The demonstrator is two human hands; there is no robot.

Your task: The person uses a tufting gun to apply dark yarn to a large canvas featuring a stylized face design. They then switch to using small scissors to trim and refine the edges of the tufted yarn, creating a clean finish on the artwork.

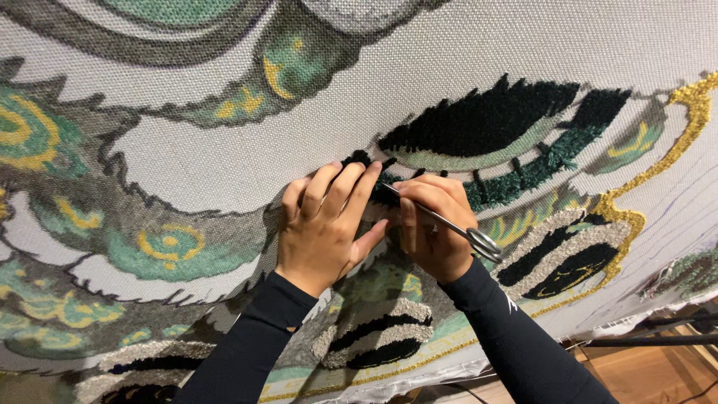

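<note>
Up against a stretched woven backing cloth (pixel 224 161), the right hand (pixel 434 224) has its grip closed around slim steel scissors (pixel 449 224), while the left hand (pixel 325 224), fingers flat, presses dark tufted pile (pixel 479 116) just above.

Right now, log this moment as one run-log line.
left hand: fingers pressed on dark green tufted pile | right hand: holding metal scissors at pile | surface: printed rug backing cloth
</note>
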